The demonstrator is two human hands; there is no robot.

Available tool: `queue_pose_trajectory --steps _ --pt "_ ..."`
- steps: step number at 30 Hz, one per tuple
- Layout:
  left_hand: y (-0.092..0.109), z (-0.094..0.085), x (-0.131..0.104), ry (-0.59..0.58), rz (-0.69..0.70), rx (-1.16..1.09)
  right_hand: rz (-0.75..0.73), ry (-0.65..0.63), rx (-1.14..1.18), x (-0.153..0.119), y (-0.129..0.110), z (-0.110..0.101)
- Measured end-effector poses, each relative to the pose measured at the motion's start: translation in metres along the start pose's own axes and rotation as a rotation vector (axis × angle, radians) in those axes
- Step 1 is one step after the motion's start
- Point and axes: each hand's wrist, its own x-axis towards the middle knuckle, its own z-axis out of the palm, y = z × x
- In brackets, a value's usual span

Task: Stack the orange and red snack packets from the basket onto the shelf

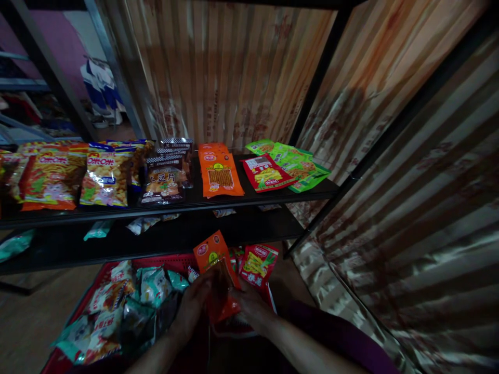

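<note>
At the lower centre, the left hand (197, 298) and right hand (247, 306) are both clamped on a glossy, flat orange packet (218, 278), its plastic creased; the finger positions are murky, perhaps pinching its sides. Just right of it stands a shiny red packet (257, 265). Crinkled, puffy teal-and-white bags (154, 285) fill the red perforated plastic basket (81, 296) at lower left.

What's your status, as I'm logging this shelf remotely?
Both hands, left and right, on orange packet above red basket. Red packet close beside. Black shelf edge beyond.
</note>
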Motion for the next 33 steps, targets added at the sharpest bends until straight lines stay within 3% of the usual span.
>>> queue_pose_trajectory --steps 2,4,6,9,11,15,18,23,33 --pt "-0.004 -0.004 0.003 0.155 -0.036 0.053 0.039 0.043 0.099 -0.002 0.001 0.000" --pt "-0.010 -0.007 0.002 0.202 -0.117 0.038 0.097 0.071 0.167 -0.006 -0.001 0.002" --pt "-0.015 -0.006 -0.003 0.141 -0.210 -0.024 0.139 0.079 0.200 -0.010 -0.005 0.005" --pt "-0.017 -0.002 -0.012 -0.070 -0.278 -0.181 0.157 0.072 0.215 -0.014 -0.010 0.006" --pt "-0.012 0.000 -0.018 -0.154 -0.245 -0.248 0.164 0.058 0.214 -0.015 -0.013 0.004" --pt "0.003 -0.002 -0.025 -0.057 -0.163 -0.216 0.168 0.020 0.238 -0.018 -0.018 -0.005" --pt "0.007 -0.005 -0.030 -0.076 -0.111 -0.213 0.155 0.077 0.282 -0.023 -0.018 -0.007" --pt "0.011 -0.008 -0.040 -0.116 -0.027 -0.225 0.076 0.165 0.300 -0.037 -0.021 0.003" --pt "0.039 0.000 -0.056 0.025 0.088 -0.172 -0.080 0.188 0.114 -0.052 -0.044 0.025"
